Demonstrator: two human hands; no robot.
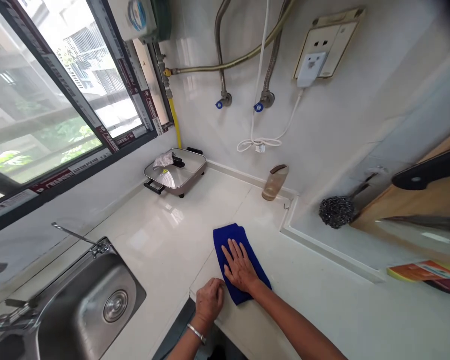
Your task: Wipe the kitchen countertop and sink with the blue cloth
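Observation:
A folded dark blue cloth [228,240] lies flat on the white countertop [165,250]. On top of it rests my right hand [240,267], palm down, its fingers stretched out and slightly spread. My left hand [210,300] is curled into a loose fist at the counter's front edge, just left of the cloth. No object shows in its closed fingers. A silver bangle [197,334] circles my left wrist.
A stainless sink [86,300] with a faucet [11,317] is at left. An electric pan with a glass lid [178,170] stands in the back corner. A brownish translucent container [275,182] leans by the wall. At right hang a steel scrubber [337,211] and a black-handled knife [427,170].

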